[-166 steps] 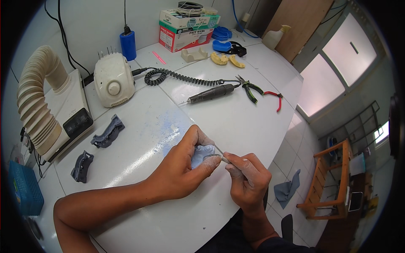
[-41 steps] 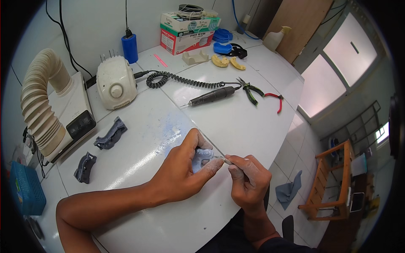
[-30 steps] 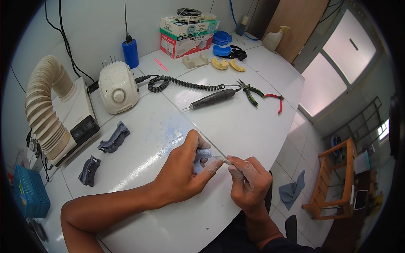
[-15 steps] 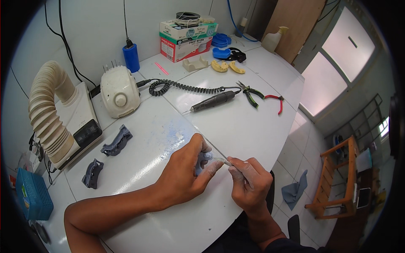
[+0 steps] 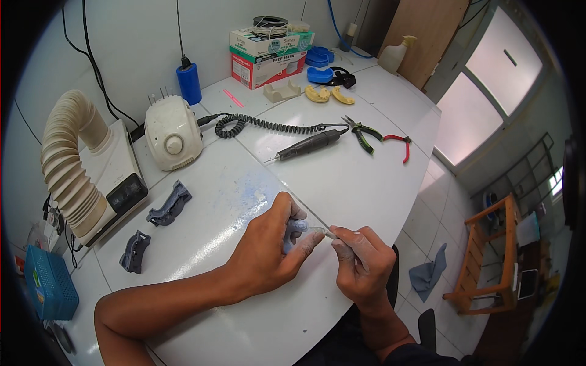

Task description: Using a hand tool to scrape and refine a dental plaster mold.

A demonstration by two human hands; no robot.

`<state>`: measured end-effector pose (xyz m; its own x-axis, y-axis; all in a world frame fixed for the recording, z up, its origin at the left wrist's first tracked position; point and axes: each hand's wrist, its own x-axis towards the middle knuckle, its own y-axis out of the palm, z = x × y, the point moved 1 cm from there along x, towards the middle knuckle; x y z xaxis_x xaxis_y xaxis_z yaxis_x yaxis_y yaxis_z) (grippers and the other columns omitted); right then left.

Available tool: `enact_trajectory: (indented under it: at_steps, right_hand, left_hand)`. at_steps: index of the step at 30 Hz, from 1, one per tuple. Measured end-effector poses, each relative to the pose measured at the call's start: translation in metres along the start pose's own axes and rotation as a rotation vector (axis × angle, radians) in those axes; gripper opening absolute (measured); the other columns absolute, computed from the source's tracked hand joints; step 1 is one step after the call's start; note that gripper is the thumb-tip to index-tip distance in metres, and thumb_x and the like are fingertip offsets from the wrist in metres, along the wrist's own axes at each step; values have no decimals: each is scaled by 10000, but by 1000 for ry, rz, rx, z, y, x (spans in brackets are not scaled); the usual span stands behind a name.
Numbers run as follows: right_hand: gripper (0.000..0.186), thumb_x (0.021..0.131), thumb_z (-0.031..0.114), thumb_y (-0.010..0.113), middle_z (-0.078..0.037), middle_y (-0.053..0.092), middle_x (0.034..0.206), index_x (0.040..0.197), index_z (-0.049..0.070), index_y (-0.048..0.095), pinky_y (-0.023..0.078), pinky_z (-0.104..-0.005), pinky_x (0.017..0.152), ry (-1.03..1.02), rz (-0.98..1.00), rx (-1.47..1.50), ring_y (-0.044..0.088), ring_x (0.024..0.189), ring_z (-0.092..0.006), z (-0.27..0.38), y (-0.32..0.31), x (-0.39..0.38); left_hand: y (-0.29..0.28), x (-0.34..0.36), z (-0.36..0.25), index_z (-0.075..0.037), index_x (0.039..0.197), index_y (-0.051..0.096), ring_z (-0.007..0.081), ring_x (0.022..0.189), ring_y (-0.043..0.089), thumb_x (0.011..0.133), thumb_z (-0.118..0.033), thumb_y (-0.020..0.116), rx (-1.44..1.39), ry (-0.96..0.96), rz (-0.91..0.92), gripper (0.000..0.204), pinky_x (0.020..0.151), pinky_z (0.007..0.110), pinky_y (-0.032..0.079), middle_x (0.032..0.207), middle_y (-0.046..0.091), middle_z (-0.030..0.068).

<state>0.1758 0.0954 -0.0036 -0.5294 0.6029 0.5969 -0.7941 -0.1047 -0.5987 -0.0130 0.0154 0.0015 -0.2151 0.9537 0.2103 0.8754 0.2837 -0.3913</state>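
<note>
My left hand point(image 5: 262, 247) is closed around a small pale blue dental cast point(image 5: 296, 229), partly hidden by its fingers and thumb. My right hand point(image 5: 363, 262), dusty at the fingertips, pinches a slim pale instrument point(image 5: 325, 232), whose tip meets the cast beside my left thumb. Blue powder point(image 5: 247, 192) lies on the white table point(image 5: 378, 183) just beyond my hands. Two dark grey curved moulds point(image 5: 168, 206) point(image 5: 134, 253) lie to the left. Farther back rest a black rotary handpiece point(image 5: 308, 145), green-handled pliers point(image 5: 363, 137) and red-handled pliers point(image 5: 403, 146).
A white hose machine point(image 5: 110, 177), white motor unit point(image 5: 174, 131) and blue basket point(image 5: 49, 280) stand left. Behind are a blue cylinder point(image 5: 189, 82), stacked boxes point(image 5: 268, 70), yellow casts point(image 5: 317, 94), blue trays point(image 5: 320, 75) and a spray bottle point(image 5: 394, 58). A wooden rack point(image 5: 488, 262) stands on the floor right.
The view has shifted, so the table's left side sits lower and further right. My left hand has slightly turned the cast. My right hand keeps the instrument at it.
</note>
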Motion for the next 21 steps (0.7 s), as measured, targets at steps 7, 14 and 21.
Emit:
enact_trajectory:
  at_steps: [7,14,21]
  right_hand:
    - [264,848,-39,812,-99,634,738,1108,2,790,434,-301,492,14,-6,8,595,544,-182,3,-1,0]
    - [310,846,-64,790,-127,664,800,1151,-7,782,487,-305,548,21,-8,0,653,607,-214,3,-5,3]
    - [326,846,-98,755,-156,690,873,1160,-15,779,521,-304,593,73,13,15,692,673,-230,-1,-4,4]
  left_hand:
    - [0,2,-1,13,1141,443,230,725,668,993,-215,770,-78,-17,20,426,600,354,540,894,635,194]
    - [0,2,4,-12,1240,463,162,852,629,971,-254,798,-101,-128,64,493,686,315,521,970,631,121]
    - [2,4,8,11,1249,456,217,765,651,972,-204,768,-103,-53,25,469,624,337,547,939,627,165]
